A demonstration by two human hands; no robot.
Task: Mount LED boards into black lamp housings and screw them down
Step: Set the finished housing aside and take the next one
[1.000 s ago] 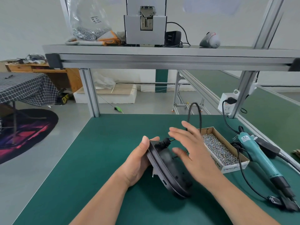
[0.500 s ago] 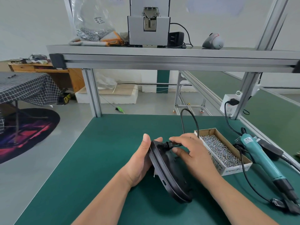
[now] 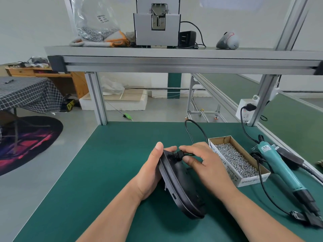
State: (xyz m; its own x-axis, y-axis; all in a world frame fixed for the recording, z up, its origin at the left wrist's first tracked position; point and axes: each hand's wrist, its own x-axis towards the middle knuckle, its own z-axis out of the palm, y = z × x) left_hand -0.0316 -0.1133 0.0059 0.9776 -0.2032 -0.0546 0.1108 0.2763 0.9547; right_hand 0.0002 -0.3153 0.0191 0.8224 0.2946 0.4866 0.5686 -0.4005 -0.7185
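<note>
My left hand (image 3: 150, 173) is gripping the black lamp housing (image 3: 178, 187), tilted on edge at the centre of the counter (image 3: 113, 163); my right hand (image 3: 206, 165) is pinching its cable connector (image 3: 175, 155) at 12 o'clock. I am judging gentle, straight handling best

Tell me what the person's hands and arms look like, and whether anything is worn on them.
Nothing is worn. The left hand and right hand are ungloved, with no rings, watch or wristband showing. Both forearms are uncovered to the picture's lower edge; no sleeve is in view.
</note>
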